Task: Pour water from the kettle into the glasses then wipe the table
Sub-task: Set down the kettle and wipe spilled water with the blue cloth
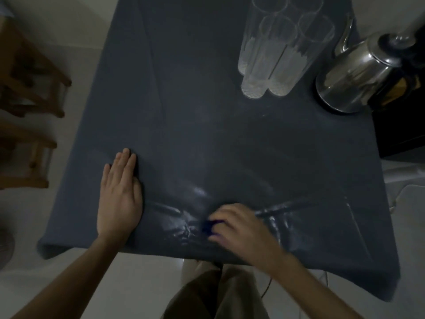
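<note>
Blue cloth [209,226] is bunched in the closed right hand [239,229] to rub the wet table [184,100], while the open left hand [119,194] lies flat to hold the cover still, and the glasses [276,54] and kettle [358,72] wait far back.

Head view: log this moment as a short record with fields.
left hand: flat, palm down on the dark tablecloth
right hand: closed on a small blue cloth, near table's front edge
glasses: four, clustered upright at far right
kettle: steel, right of the glasses, set down
stage: wiping; whether the glasses hold water is unclear
</note>
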